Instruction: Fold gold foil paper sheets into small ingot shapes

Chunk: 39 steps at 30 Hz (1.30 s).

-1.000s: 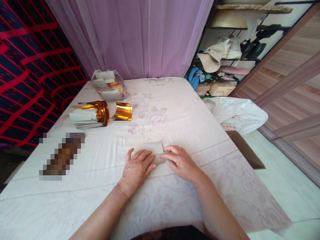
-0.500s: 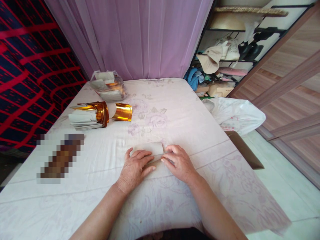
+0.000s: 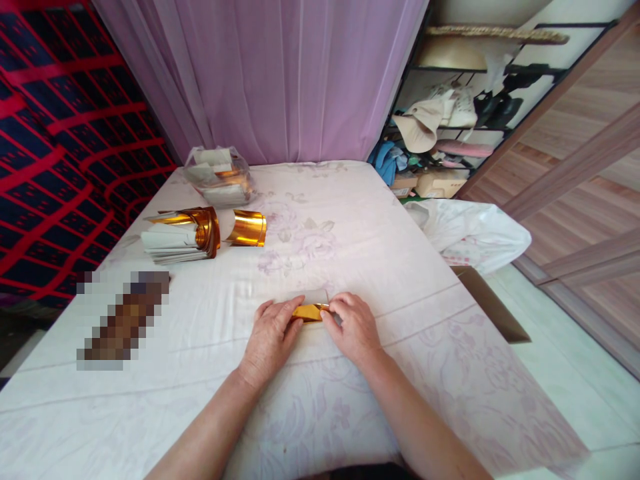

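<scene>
My left hand [image 3: 271,339] lies palm-down on the desk [image 3: 380,267], its fingertips curled over the left end of the gold foil sheet [image 3: 307,311]. The sheet sits between both hands just ahead of me, long axis running left to right. My right hand [image 3: 353,328] pinches its right end, fingers bent, equally near.

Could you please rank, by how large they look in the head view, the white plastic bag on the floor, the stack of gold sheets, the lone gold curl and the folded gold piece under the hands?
1. White plastic bag
2. Stack of gold sheets
3. Lone gold curl
4. Folded gold piece, partly hidden under the hands and nearer the camera, so its rank is unsure.
</scene>
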### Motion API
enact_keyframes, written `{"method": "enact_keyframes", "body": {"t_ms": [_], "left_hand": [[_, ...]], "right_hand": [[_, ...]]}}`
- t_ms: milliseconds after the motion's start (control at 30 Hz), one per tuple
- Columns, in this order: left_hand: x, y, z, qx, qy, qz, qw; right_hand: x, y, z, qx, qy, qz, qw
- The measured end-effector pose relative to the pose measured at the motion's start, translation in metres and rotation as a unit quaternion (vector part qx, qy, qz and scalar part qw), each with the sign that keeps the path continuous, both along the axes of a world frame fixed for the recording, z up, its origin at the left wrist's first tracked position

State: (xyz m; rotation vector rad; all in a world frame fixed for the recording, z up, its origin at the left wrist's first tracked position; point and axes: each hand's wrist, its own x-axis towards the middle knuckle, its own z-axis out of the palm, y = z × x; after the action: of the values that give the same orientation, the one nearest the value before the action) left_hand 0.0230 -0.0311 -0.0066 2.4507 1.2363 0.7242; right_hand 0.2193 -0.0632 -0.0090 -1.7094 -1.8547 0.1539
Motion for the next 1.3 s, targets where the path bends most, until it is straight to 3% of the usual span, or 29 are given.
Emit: {"method": "enact_keyframes", "body": {"t_ms": [167,300,433,733,967,1300], "left_hand": [[-0.001,-0.005,0.005,0.115,0.059,-0.013,0.991],[0.002,-0.017,0.009,0.145,0.119,-0.038,0.982],[0.006,-0.029,0.005,0.132,0.145,-0.066,0.978],[0.007,-0.033,-0.002,0.098,0.168,-0.064,0.979],[0.005,-0.032,0.001,0.076,0.168,-0.083,0.979],[0.005,-0.032,0.003,0.067,0.168,-0.062,0.981]], "right_hand": [[-0.002,0.002,-0.001,0.002,-0.012,-0.015,1.000],[-0.002,0.002,0.000,-0.001,-0.018,-0.023,1.000],[-0.002,0.003,0.000,-0.002,-0.015,-0.023,1.000],[-0.002,0.003,-0.003,-0.001,-0.006,-0.025,1.000],[-0.002,0.003,-0.003,-0.005,-0.010,-0.025,1.000],[-0.002,0.003,-0.003,-0.003,-0.016,-0.031,0.999]]}}
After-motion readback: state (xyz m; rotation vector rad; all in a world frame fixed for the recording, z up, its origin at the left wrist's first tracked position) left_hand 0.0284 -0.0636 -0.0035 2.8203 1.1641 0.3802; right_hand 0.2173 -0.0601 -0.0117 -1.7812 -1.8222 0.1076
